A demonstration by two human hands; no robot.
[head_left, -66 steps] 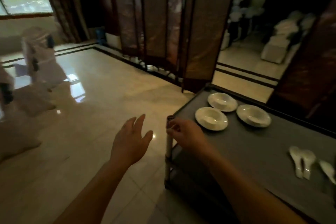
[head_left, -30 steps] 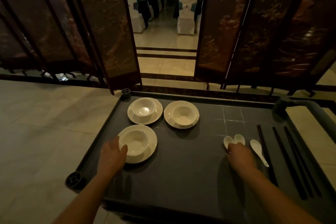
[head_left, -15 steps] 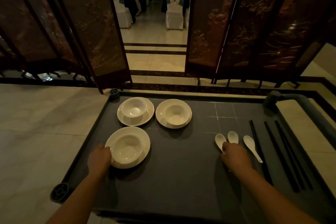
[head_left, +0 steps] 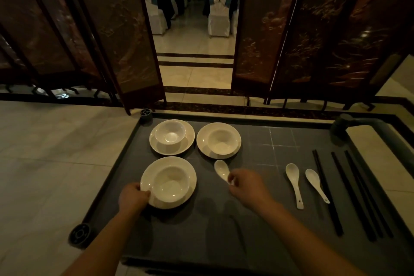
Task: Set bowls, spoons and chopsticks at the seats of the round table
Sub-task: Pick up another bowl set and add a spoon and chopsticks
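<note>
Three white bowls on plates stand on a dark grey cart (head_left: 246,219). My left hand (head_left: 133,197) grips the left rim of the nearest plate (head_left: 186,168), which carries a bowl (head_left: 170,182). My right hand (head_left: 246,185) pinches the handle of a white spoon (head_left: 220,170), its scoop pointing toward the far bowls. Two more bowl-and-plate sets sit farther back, one at the left (head_left: 171,135) and one at the right (head_left: 219,140). Two white spoons (head_left: 293,177) (head_left: 313,180) lie to the right, beside several black chopsticks (head_left: 349,192).
Dark folding screens (head_left: 291,29) stand just beyond the cart, with a gap onto a lit hall of covered chairs (head_left: 218,15). The cart's raised rim and handle (head_left: 349,123) lie at the far right. Pale tiled floor (head_left: 44,152) spreads to the left.
My right hand has picked one spoon from the group of three and carried it left toward the bowls. My left hand has closed on the nearest plate's rim.
</note>
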